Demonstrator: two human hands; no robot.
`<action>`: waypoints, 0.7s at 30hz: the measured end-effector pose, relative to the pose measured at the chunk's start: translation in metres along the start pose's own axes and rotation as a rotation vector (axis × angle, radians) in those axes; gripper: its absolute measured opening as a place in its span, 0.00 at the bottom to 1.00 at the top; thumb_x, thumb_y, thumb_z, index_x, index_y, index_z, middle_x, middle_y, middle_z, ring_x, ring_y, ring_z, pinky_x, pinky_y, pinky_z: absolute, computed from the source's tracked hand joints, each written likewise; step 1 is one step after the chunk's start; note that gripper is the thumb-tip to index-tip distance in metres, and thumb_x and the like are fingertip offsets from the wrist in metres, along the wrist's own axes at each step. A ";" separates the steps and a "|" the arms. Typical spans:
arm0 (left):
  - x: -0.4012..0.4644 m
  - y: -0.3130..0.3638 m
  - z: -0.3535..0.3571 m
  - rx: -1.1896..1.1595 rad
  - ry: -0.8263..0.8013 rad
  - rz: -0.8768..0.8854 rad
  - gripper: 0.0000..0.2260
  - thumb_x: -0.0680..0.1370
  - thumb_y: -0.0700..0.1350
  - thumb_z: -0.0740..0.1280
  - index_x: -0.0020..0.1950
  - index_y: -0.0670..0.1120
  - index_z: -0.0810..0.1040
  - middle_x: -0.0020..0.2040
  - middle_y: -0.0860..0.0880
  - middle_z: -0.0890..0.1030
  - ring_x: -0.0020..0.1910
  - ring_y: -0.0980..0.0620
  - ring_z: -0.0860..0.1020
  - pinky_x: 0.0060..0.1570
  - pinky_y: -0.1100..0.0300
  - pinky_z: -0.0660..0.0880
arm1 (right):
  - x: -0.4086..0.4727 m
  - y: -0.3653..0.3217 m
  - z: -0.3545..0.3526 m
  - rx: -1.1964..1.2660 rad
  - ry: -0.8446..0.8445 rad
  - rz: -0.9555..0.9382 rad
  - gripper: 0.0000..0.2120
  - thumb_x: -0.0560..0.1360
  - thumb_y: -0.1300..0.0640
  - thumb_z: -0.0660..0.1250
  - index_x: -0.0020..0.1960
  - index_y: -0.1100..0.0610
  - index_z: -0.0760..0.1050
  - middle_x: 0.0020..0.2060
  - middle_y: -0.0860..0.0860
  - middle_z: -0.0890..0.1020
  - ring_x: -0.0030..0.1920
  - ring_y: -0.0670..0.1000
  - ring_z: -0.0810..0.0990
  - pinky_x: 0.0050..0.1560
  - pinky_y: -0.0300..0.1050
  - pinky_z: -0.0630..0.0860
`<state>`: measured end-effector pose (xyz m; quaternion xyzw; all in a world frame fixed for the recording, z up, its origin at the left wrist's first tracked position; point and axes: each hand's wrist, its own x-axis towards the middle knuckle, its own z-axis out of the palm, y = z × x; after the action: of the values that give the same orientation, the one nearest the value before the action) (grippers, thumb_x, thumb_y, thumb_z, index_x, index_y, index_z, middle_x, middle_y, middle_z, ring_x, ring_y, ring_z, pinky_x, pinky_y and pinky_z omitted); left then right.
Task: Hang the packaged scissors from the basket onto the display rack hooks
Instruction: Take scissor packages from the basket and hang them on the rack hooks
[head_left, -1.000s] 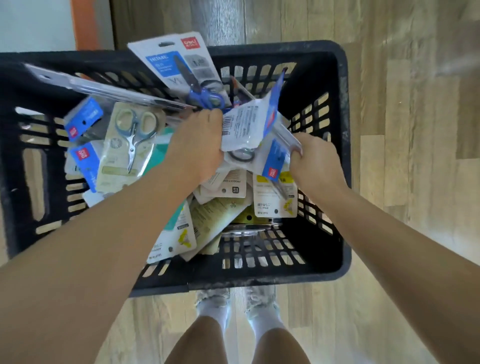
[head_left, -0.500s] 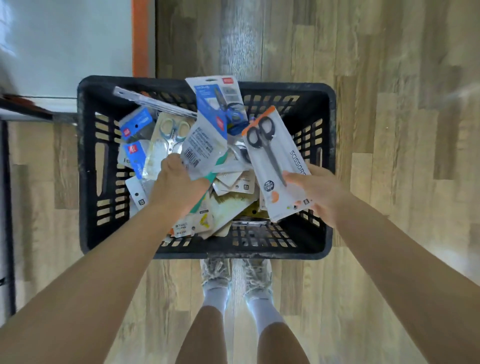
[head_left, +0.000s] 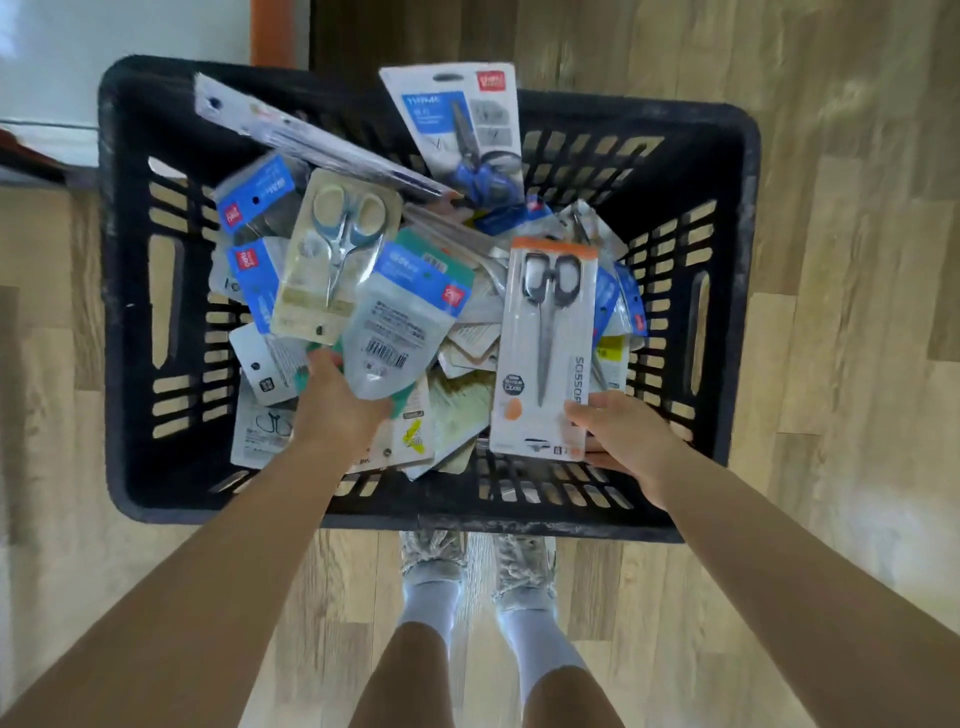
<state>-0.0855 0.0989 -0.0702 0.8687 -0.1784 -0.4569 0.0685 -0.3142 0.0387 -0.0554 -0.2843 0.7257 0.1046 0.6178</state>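
Head view: right hand (head_left: 618, 434) pinches the stiff, light scissors pack (head_left: 545, 348) at its lower corner, above the basket's (head_left: 156, 483) near-right corner. Left hand (head_left: 337, 410) grips a slippery pouch (head_left: 395, 332).

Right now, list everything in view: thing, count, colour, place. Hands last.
basket: one, black, on the floor.
orange-topped scissors pack: one, white, right side of the basket, held.
barcode pouch: one, grey with blue top, centre-left, held.
blue-handled scissors pack: one, white and blue, leaning at the far wall.
other packs: many, mixed colours, piled in the basket.
floor: wood-look.
shoes: two, pale.
left hand: grips the pouch.
right hand: grips the orange-topped pack.
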 end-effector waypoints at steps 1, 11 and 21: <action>0.002 0.000 0.000 -0.017 0.014 -0.007 0.26 0.72 0.40 0.73 0.64 0.39 0.64 0.53 0.45 0.72 0.50 0.44 0.73 0.45 0.53 0.71 | 0.005 0.001 0.001 -0.004 0.026 -0.007 0.07 0.77 0.51 0.66 0.53 0.51 0.74 0.54 0.53 0.81 0.53 0.55 0.80 0.61 0.55 0.75; 0.019 0.000 -0.019 -0.108 -0.125 -0.087 0.10 0.76 0.42 0.69 0.57 0.41 0.77 0.55 0.41 0.80 0.54 0.41 0.78 0.57 0.48 0.74 | 0.024 -0.021 0.002 -0.295 0.268 -0.143 0.18 0.80 0.50 0.59 0.66 0.59 0.69 0.60 0.56 0.77 0.58 0.57 0.75 0.51 0.43 0.68; 0.020 -0.001 -0.018 -0.234 -0.156 -0.083 0.07 0.77 0.41 0.67 0.55 0.43 0.76 0.51 0.45 0.80 0.45 0.47 0.80 0.46 0.54 0.76 | 0.016 -0.073 -0.005 -1.820 0.202 -0.851 0.39 0.75 0.65 0.62 0.77 0.59 0.41 0.76 0.59 0.43 0.76 0.58 0.43 0.74 0.56 0.49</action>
<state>-0.0604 0.0919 -0.0760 0.8233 -0.0926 -0.5432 0.1363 -0.2800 -0.0275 -0.0555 -0.8905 0.2574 0.3649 0.0876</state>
